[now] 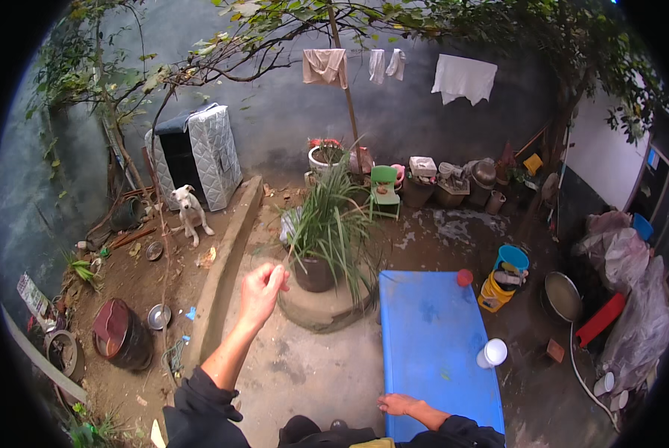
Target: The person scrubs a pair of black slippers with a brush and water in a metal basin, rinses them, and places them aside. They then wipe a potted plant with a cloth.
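Note:
My left hand [260,291] is stretched forward, thumb and fingers pinched together. A thin, straw-coloured leaf tip [289,255] of the potted plant appears to run into the pinch. The plant, with long green strap leaves [334,218], grows in a dark brown pot [316,274] on a round concrete base [315,320]. Over the near left edge of a blue table [424,330] is my right hand [400,404], its fingers curled; whether it touches the edge or holds anything is hidden. A white cup [491,353] and a small red cup [464,278] are on the table.
A low concrete curb [222,269] runs along the left, with a white dog [191,214] beyond it. Right of the table are a yellow bucket [495,292], a large metal basin [562,297] and a hose [583,369]. A green chair [384,190] stands behind the plant.

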### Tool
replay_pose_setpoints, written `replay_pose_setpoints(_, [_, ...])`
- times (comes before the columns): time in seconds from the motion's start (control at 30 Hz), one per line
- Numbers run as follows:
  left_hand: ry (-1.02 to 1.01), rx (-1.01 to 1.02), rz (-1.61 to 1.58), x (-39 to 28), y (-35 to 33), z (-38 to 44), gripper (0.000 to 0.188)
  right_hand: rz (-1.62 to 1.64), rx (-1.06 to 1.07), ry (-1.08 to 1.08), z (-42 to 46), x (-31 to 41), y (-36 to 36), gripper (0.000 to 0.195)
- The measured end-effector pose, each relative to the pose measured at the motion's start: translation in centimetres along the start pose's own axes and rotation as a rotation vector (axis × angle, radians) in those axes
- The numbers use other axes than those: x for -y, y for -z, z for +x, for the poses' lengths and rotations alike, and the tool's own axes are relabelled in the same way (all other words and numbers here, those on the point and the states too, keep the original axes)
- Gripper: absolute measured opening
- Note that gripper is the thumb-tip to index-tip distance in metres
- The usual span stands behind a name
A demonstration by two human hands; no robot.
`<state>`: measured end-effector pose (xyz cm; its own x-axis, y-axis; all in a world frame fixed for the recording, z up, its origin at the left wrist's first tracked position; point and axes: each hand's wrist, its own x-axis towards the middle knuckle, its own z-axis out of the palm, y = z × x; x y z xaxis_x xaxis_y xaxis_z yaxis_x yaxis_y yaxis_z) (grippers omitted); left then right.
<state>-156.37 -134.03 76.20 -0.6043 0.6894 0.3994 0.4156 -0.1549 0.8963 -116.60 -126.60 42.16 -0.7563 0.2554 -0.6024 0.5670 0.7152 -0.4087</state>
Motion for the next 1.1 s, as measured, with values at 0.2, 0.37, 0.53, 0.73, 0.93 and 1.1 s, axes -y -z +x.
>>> replay_pose_setpoints(0.2, [-0.286, 0.007, 0.145, 2.4, -3.2, 25.2, 0.021, 0.289, -0.218, 0.034, 6.8, -0.6, 14.6, 0.039])
replay_pose_setpoints(0.37, [-0.444, -0.047, 0.197, 5.8, -7.0, 49.4, 0.028, 0.447, -0.426, -0.095, 11.1, -1.4, 25.6, 0.033])
replay_pose_setpoints(0.53, [-0.416, -0.232, 0.236, 9.2, -12.3, 68.8, 0.037, 0.55, -0.613, -0.188, 16.4, 0.4, 37.0, 0.031])
replay_pose_setpoints(0.73, [-0.415, -0.247, 0.483, 10.3, -18.1, 82.8, 0.06, 0.663, -0.678, -0.303, 19.6, -0.1, 41.9, 0.034])
replay_pose_setpoints(0.93, [-0.484, -0.198, 0.477, 10.4, -22.1, 92.9, 0.083, 0.628, -0.67, -0.449, 20.9, -8.1, 27.3, 0.044])
replay_pose_setpoints(1.1, [-0.448, 0.055, 0.269, 12.5, -21.6, 99.8, 0.105, 0.742, -0.614, -0.556, 21.3, -7.1, 25.4, 0.043])
